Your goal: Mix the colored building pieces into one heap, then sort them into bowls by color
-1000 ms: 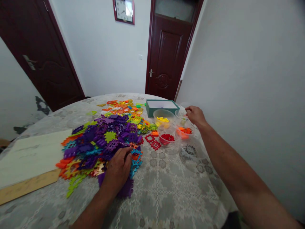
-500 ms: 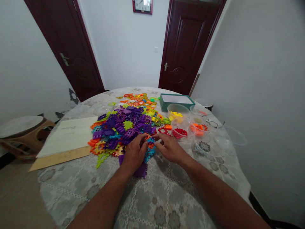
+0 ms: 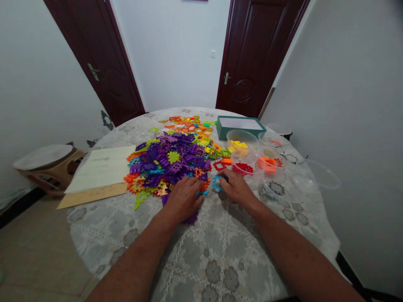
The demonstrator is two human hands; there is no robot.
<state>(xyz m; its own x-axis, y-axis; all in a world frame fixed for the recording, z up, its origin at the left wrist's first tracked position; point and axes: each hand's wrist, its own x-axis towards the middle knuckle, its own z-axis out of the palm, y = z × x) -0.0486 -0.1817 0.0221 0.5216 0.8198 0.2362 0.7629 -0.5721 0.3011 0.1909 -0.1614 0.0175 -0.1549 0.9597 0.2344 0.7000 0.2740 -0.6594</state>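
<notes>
My right hand [image 3: 234,186] pinches a blue toothed plastic building piece [image 3: 216,183] between thumb and fingers, just above the tablecloth. At the near right edge of a large heap of interlocking plastic pieces [image 3: 173,157] lies my left hand [image 3: 185,195]. Its fingers stretch over the edge of the heap, with the thumb apart. Orange and blue pieces [image 3: 204,193] show beside its fingertips. Part of a purple piece [image 3: 191,219] sticks out from under the left hand. What lies beneath the palm is hidden.
Clear plastic tubs on the right hold yellow pieces [image 3: 237,147], red pieces [image 3: 243,168] and orange pieces [image 3: 267,164]. Behind them stands a green box [image 3: 241,127]. Glasses [image 3: 290,158] lie farther right. Paper [image 3: 100,167] and a brown strip [image 3: 94,195] lie left.
My hands have moved apart. The right one has shifted right with the blue piece, away from the orange and blue pieces between both hands. The view has tilted down slightly.
</notes>
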